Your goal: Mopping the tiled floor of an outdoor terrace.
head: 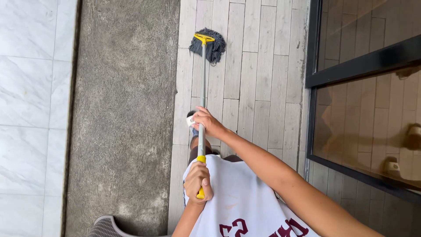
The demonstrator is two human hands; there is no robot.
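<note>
scene: head view looking down; person in white jersey stands on pale wood-plank floor, centre of frame
mop: string mop, grey strands at mop head with yellow clamp, resting on the planks at upper centre; metal handle runs straight down the frame to a yellow end grip
right hand: right hand mid-handle, fingers curled around the shaft, pressed together, thumb side up
left hand: left hand lower, near the jersey, fingers wrapped shut around the yellow grip end
foot: one shoe shows just behind the right hand, beside the handle
left side: rough grey concrete strip, then white marble tiles at far left; grey chair edge at bottom left
right side: dark-framed glass door, upper and middle right, reflecting the planks
risk 1: mop head sits close to the plank/concrete seam; a sideways stroke could drag strands onto the rough concrete and snag them
risk 2: wide sweep to the right could knock the handle or head against the glass door frame
risk 3: wet planks underfoot may be slippery; the shoe is near the mop's path, so a trip on the handle is possible
risk 4: left grip is at the very end; a hard push could let the handle slip out
wetness: cannot tell if the floor is wet
</note>
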